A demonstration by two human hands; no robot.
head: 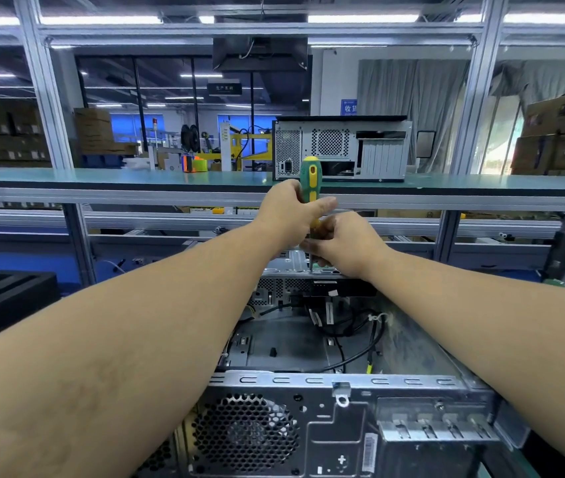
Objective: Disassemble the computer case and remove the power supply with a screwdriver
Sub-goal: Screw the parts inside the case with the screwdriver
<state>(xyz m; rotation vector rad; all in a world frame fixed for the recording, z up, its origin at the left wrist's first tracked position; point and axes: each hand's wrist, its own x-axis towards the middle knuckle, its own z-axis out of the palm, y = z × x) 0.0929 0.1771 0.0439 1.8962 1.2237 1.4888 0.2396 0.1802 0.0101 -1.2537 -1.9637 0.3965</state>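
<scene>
Screwdriver [311, 181]: stood upright, tip down on the far rail of the open case [308, 381]. Left hand [288, 212] gripped its handle; right hand [339, 243] pinched the shaft.

Both forearms bare, no sleeves, gloves, watch or rings; left grip [288, 208], right grip [341, 241].

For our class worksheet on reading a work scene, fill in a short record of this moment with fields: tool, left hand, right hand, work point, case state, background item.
tool: green and yellow screwdriver, upright, tip down
left hand: left hand grips the handle
right hand: right hand holds the shaft low down
work point: far top edge of the open computer case
case state: side open, black cables visible inside
background item: second computer case on the green shelf
</scene>
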